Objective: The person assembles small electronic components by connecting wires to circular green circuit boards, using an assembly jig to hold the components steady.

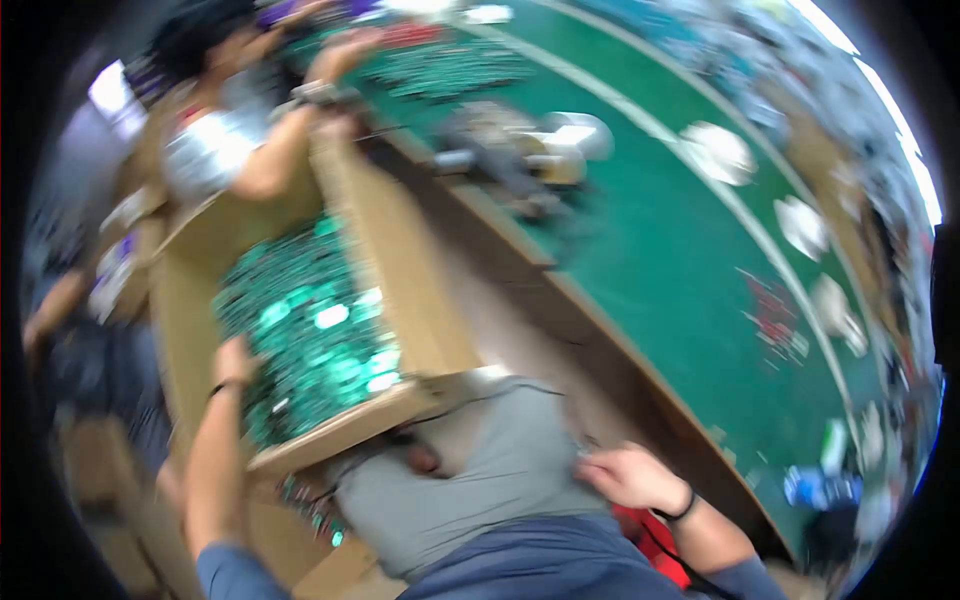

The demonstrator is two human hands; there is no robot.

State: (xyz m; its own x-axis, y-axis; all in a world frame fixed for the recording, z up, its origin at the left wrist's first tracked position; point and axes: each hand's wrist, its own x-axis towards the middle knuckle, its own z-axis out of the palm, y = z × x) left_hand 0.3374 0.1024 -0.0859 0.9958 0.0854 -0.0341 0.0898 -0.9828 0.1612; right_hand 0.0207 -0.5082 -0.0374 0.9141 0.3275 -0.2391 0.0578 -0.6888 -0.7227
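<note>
An open cardboard box (405, 290) stands to my left, filled with many small shiny green packets or pieces (310, 330) that blur too much to name. My left hand (236, 360) reaches in along the box's left wall and meets the green pile. Its fingers are smeared and partly hidden. Beside my right thigh, near the table edge, my right hand (635, 478) is closed with curled fingers. Whatever it may hold does not show. Under that wrist lies something red (655, 545).
A long green-topped table (650, 300) runs along the right, bearing a grey machine with a clear reel (510, 150), white pieces (718, 152), scattered red bits (772, 318) and a blue item (820, 487). A co-worker (240, 110) leans over the box's far end. Another cardboard box (95, 460) stands far left.
</note>
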